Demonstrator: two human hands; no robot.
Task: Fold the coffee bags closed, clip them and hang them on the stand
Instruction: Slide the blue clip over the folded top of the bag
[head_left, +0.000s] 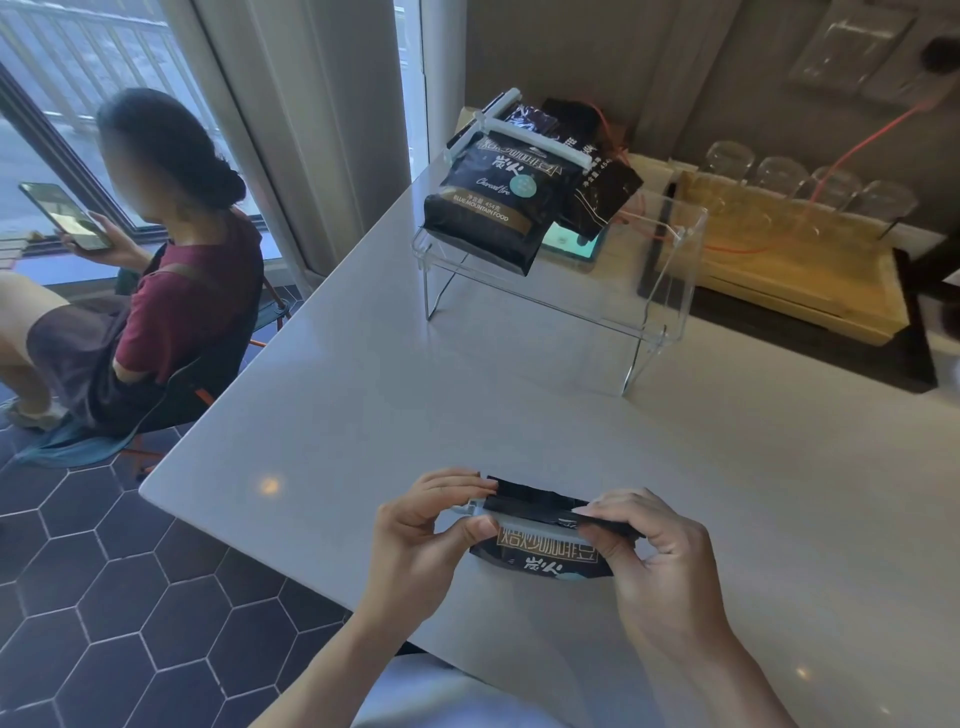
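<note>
1. Table (467, 395): broad bare stretch between the hands and the clear stand (561, 291); nothing lies on it.
2. Stand's left part taken by clipped bags (493, 208); right part of its top (660, 234) bare; open gap beneath the top.
3. Right of stand: wooden tray (779, 270) with upturned glasses (779, 176); red cable (852, 145) hangs across above them.
4. Left table edge open; seated person (171, 249) beyond it, well apart.
5. Left hand (426, 540) and right hand (660, 561) both closed on held bag (545, 545) near front edge.

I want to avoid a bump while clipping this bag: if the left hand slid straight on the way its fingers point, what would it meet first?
Probably the right hand. The left hand points rightward along the clip on the coffee bag, whose other end the right hand pinches.
</note>
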